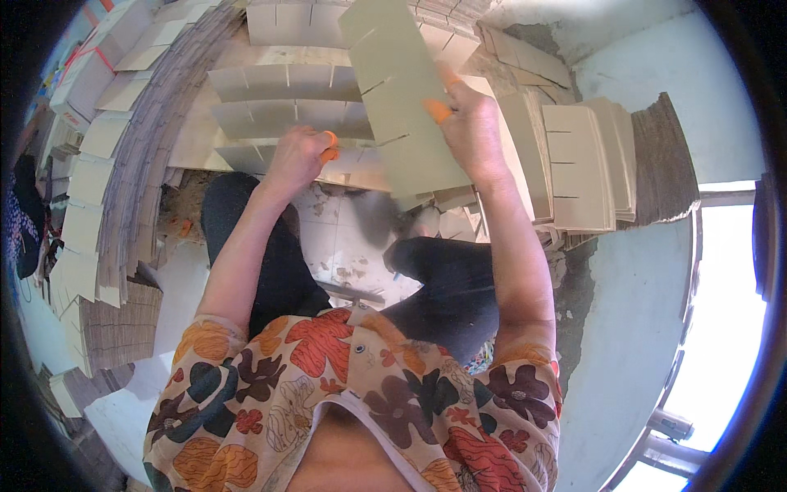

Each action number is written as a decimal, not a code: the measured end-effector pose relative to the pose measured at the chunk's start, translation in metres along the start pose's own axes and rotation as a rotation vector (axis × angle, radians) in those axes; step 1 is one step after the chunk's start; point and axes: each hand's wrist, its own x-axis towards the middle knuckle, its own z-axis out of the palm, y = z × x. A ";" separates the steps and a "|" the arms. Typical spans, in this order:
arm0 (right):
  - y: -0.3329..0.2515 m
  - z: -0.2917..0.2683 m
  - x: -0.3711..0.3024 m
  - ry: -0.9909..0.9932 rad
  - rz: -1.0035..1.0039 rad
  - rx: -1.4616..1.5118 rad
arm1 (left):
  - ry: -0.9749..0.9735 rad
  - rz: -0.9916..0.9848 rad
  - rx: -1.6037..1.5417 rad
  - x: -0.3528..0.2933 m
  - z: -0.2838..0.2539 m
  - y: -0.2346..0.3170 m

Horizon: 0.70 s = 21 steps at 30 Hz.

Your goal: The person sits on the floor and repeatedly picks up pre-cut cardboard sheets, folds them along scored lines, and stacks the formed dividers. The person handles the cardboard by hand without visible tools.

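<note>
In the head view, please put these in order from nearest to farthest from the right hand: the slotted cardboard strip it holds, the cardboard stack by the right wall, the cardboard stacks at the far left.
1. The slotted cardboard strip: held in the right hand itself, front centre.
2. The cardboard stack by the right wall: just right of that hand.
3. The cardboard stacks at the far left: beyond the left hand.

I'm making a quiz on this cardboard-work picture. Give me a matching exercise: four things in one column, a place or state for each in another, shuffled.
Things:
1. Slotted cardboard strip
2. Left hand
3. Stack of slotted pieces
4. Long row of stacked cardboard

Places or states:
A. Curves along the person's left side
B. Held up, tilted, by the right hand
C. Piled to the person's right
D. Closed low by the strips laid in front, orange on a fingertip

Pairs: 1-B, 2-D, 3-C, 4-A
</note>
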 end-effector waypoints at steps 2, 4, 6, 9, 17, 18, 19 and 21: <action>-0.001 0.008 0.003 -0.032 -0.030 -0.111 | 0.001 -0.029 0.012 0.003 -0.002 0.008; -0.002 0.019 0.007 -0.061 -0.054 -0.133 | 0.046 0.001 -0.012 0.001 0.006 0.000; 0.004 0.030 0.009 -0.083 -0.060 -0.079 | 0.058 0.004 -0.026 0.000 0.009 -0.003; 0.007 0.040 0.009 -0.171 -0.024 -0.118 | 0.039 -0.013 -0.032 0.003 0.009 0.003; -0.024 0.034 0.018 -0.244 0.088 -0.126 | 0.056 0.017 -0.057 0.005 0.013 -0.004; -0.029 0.030 0.018 -0.265 0.157 -0.161 | 0.032 0.006 -0.053 0.007 0.013 -0.004; -0.021 0.034 0.018 -0.247 0.093 -0.138 | 0.008 -0.005 -0.048 0.007 0.013 -0.003; 0.007 0.047 0.012 -0.211 -0.033 -0.087 | -0.009 -0.035 -0.036 0.008 0.012 0.001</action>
